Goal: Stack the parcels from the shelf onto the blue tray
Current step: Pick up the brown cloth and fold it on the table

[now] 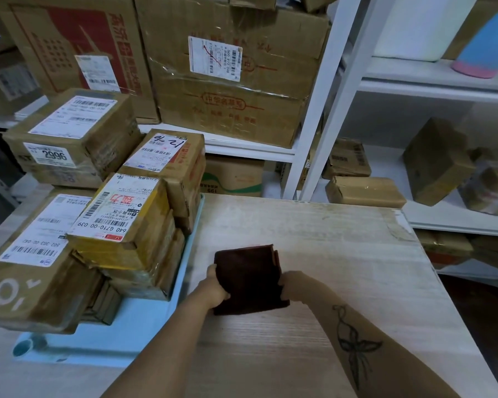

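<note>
Both grips on a dark brown cloth (pixel 249 278), which lies flat on the table (pixel 328 225), just right of the tray (pixel 127 334). Left grip (pixel 216 285) is curled round the cloth's left edge. Right grip (pixel 295 285) pinches its right edge. Parcels (pixel 118 222) sit stacked on the tray, labels up, at the table's left side. Shelf (pixel 457 224) stands behind and to the right, with a flat parcel (pixel 365 191) lying on it near the table's far corner.
</note>
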The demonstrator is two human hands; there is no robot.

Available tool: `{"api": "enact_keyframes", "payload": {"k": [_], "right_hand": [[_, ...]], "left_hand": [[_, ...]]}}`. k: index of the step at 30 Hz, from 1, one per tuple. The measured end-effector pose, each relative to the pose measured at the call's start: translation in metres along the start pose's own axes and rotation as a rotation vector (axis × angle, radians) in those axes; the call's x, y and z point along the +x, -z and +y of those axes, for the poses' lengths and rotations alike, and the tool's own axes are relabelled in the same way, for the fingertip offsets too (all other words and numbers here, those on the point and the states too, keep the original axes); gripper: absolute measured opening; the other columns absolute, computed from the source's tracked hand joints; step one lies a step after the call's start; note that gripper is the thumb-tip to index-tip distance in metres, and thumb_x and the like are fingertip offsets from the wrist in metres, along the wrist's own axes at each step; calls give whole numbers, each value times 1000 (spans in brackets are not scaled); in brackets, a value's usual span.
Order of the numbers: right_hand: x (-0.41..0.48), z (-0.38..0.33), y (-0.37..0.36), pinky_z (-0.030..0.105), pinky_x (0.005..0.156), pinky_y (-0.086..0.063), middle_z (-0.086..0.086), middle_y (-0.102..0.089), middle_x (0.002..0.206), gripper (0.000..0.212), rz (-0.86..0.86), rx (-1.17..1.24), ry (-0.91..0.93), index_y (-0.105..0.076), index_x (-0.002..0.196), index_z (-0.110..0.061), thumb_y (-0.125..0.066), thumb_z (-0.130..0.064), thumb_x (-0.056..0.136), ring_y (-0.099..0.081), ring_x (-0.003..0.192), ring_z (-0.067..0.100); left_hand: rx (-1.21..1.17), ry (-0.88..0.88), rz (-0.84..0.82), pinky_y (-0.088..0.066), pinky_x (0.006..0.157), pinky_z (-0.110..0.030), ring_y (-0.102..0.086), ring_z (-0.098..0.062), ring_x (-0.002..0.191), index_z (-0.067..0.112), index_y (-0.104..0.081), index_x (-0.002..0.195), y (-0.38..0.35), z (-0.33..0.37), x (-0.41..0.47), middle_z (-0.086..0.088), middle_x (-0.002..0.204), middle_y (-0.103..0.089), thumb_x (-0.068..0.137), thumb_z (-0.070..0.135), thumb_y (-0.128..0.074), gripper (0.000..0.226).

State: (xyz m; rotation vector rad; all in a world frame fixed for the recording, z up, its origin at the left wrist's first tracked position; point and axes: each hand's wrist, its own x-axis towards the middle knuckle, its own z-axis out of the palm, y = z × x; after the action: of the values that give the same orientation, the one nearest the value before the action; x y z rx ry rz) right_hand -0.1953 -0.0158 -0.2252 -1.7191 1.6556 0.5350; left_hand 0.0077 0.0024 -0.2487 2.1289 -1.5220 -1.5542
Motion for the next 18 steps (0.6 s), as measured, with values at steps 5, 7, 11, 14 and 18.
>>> {"api": "enact_keyframes", "payload": {"k": [5, 7, 11, 14, 18], "right_hand": [[7, 6, -19, 42, 98, -44, 10, -32, 135, 73, 145, -226, 163, -34, 134, -19, -75, -27, 74, -41, 121, 31], [6, 5, -24, 42, 101, -39, 11, -29, 139, 74, 154, -440, 220, -32, 136, -21, -73, -26, 76, -37, 124, 30], [12, 2, -26, 39, 97, -41, 11, -36, 136, 50, 227, -504, 247, -42, 134, -15, -55, -14, 85, -41, 120, 28], [14, 4, -6, 34, 92, -43, 6, -48, 122, 37, 251, -159, 176, -60, 118, -15, -55, -24, 83, -47, 112, 25], [20, 12, 15, 26, 64, -41, 11, -57, 102, 17, 290, 515, 36, -53, 100, -11, -53, -25, 91, -53, 88, 22]], "left_hand": [[208, 7, -115, -36, 109, -29, -36, -27, 132, 23, -15, 151, -2, -6, -3, -10, 150, -12, 77, 16, -74, 95], [302, 6, -156, -29, 113, -30, -31, -28, 136, 25, -6, 151, -6, -5, -7, -7, 153, 3, 77, 14, -73, 101], [211, 3, -57, -34, 108, -26, -47, -22, 115, 10, -28, 143, -9, 0, -4, -7, 146, -12, 86, 7, -53, 63], [-68, 30, 109, -48, 84, -28, -57, -18, 91, 4, -59, 113, 3, 5, 2, -10, 121, -49, 69, 33, -62, 53], [-466, 160, 139, -47, 89, -29, -59, -25, 103, 3, -57, 119, 11, 10, 13, -11, 115, -61, 87, 41, -53, 50]]}}
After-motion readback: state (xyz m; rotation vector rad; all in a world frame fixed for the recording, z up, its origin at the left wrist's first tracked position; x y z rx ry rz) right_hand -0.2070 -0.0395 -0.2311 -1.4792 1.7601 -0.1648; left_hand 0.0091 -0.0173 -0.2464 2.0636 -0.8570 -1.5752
